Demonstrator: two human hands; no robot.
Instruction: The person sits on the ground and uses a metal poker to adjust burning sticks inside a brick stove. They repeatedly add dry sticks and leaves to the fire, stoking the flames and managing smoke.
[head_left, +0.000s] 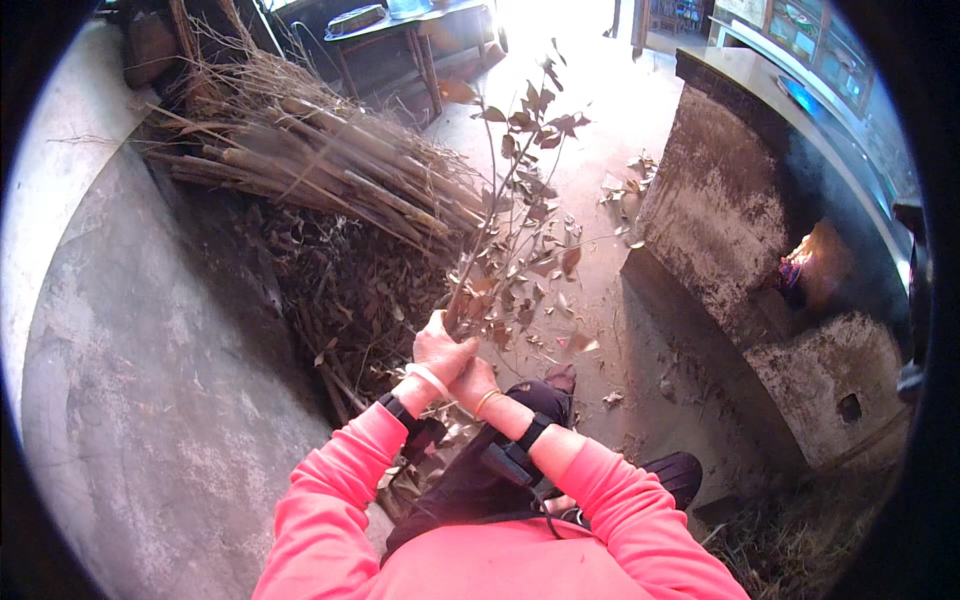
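Note:
My left hand (442, 351) is closed around the lower stems of a leafy dry branch (491, 217), which points up and away from me. Close against it, my right hand (474, 381) grips the same stems lower down; its fingers are partly hidden. Brown, curled leaves hang along the thin twigs. Beyond my hands to the left lies a large bundle of dry sticks (352, 169), over a heap of dead leaves and twigs (352, 289). At the right, a fire (802, 259) burns in the opening of a masonry stove (712, 195).
A grey concrete wall (150, 360) curves along the left. Loose leaves (626, 184) lie on the floor by the stove. A table (405, 26) stands at the back, and dry grass (795, 540) lies at the lower right.

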